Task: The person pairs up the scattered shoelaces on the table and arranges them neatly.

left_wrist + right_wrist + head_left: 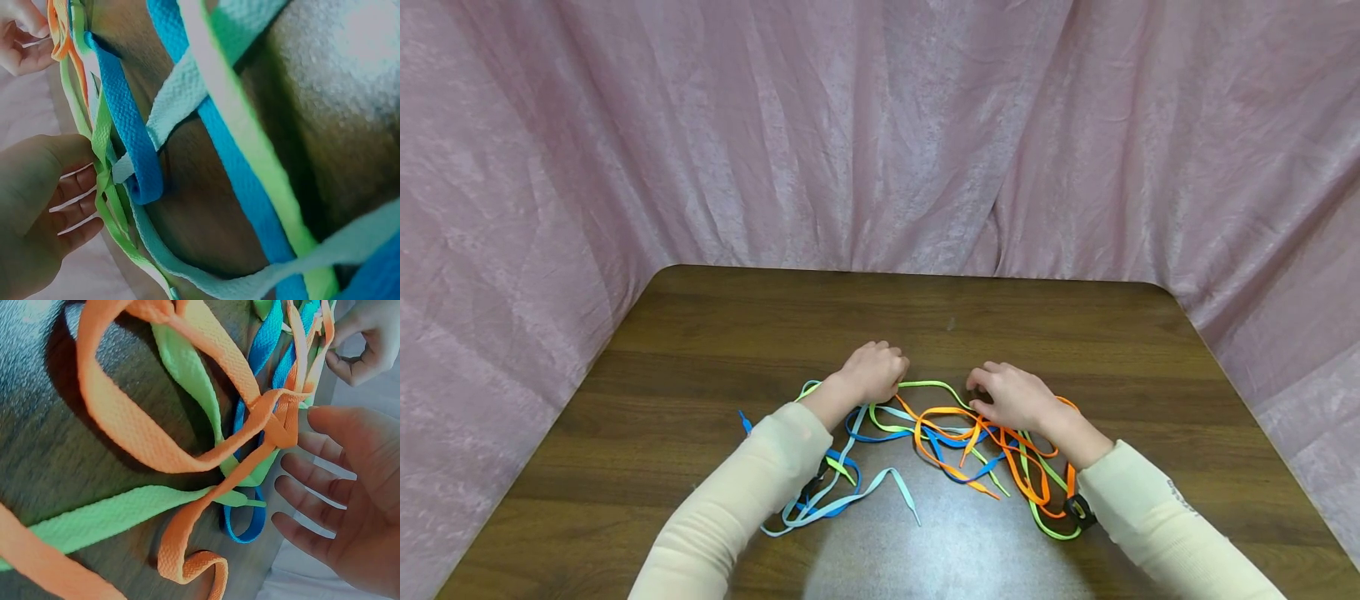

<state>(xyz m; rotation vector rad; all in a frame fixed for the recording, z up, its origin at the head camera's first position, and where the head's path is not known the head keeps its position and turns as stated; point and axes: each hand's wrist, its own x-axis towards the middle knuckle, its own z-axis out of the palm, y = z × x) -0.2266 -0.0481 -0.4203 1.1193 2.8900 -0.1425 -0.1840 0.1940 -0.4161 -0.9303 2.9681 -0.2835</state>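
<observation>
Left hand [874, 373]: I find it over the far edge of the tangle, fingers curled, the grip narrow. My thumb and fingers pinch the green lace [253, 150] where it folds over itself; the index fingertip is hidden behind the thumb in the left wrist view. The blue lace [128, 112] hangs in a folded strip just beside that pinch, and the light blue lace [178, 94] crosses behind it.

Right hand [1011, 396]: the grip is wide. My fingers are spread and loosely bent, with a gap between thumb and index finger. The tips lie at a crossing of the orange lace [140, 450]; whether they touch it I cannot tell.

Location of laces: all four colours lie tangled on the brown table [737, 333], below and between my hands. Orange gathers mainly toward my right hand, light blue mainly toward my left forearm. One light blue end points toward the near side, well apart from both hands. One blue end lies to the left of my left wrist. An orange end and a green end lie near each other between my arms.

Surroundings: both arms wear pale sleeves [722, 508]. A pink curtain [880, 125] hangs behind the table.
</observation>
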